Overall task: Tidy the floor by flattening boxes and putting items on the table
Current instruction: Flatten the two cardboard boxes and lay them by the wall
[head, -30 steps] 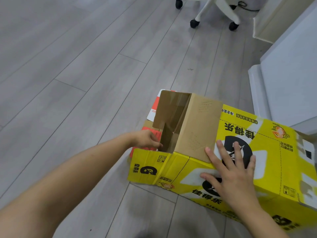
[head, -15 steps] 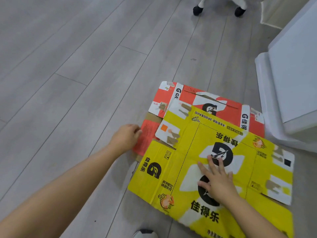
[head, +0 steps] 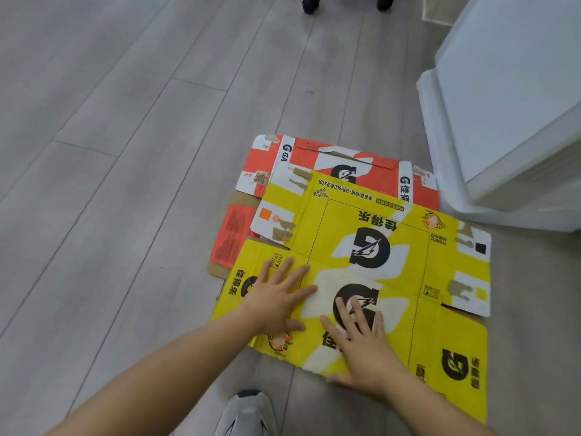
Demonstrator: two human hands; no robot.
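Note:
A yellow cardboard box (head: 434,278) with black logos lies flattened on the grey wooden floor (head: 125,152). It rests on top of a flattened red box (head: 330,162), which sticks out at the far and left sides. My left hand (head: 276,297) lies palm down on the yellow box's near left part, fingers spread. My right hand (head: 361,344) lies flat beside it on a black logo, fingers apart. Neither hand grips anything.
A white cabinet (head: 509,99) with a raised base stands at the right, close to the boxes' far right corner. Two black chair castors (head: 311,3) show at the top edge. My grey shoe (head: 248,413) is at the bottom, just before the yellow box.
The yellow box went from standing with a flap up to lying flat on the red one. My left hand moved from the floor onto the box, beside my right hand.

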